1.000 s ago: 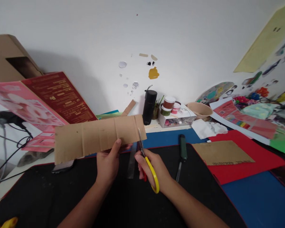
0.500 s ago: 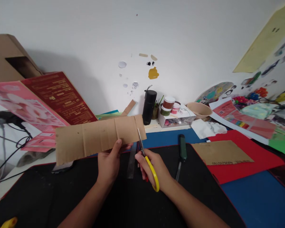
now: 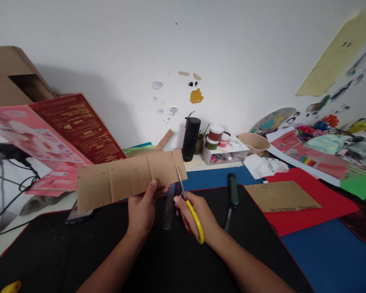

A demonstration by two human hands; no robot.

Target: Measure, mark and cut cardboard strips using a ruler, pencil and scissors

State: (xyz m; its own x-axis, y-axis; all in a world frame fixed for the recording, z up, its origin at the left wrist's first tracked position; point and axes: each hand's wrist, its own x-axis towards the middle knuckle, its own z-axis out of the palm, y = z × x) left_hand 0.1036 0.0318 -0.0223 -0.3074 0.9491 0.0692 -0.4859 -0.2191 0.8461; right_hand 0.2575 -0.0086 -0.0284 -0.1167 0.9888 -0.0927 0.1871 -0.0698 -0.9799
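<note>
My left hand (image 3: pixel 142 211) grips a long strip of brown cardboard (image 3: pixel 125 177) at its lower edge, thumb on the near face, fingers behind it. Several crease lines run across the strip, which is held up above the black mat (image 3: pixel 110 252). In my right hand (image 3: pixel 198 215) are scissors (image 3: pixel 197 221) with a yellow handle loop; a bit of red shows under the fingers. Their blades point up and lie across the strip near its right end, on a line close to the last crease. Part of the lower blade is hidden behind the cardboard.
A clear ruler (image 3: pixel 168 211) and a green-handled tool (image 3: pixel 232 195) lie on the mat. Behind stand a black bottle (image 3: pixel 191 140), paint jars (image 3: pixel 215 136) and a bowl (image 3: pixel 254 142). Flat cardboard (image 3: pixel 283 196) rests on red paper (image 3: pixel 332 203) at right; a pink-and-red box (image 3: pixel 82 126) leans at left.
The cardboard's left end has shifted slightly right and my left hand with it. The scissors stay at nearly the same place near the right end.
</note>
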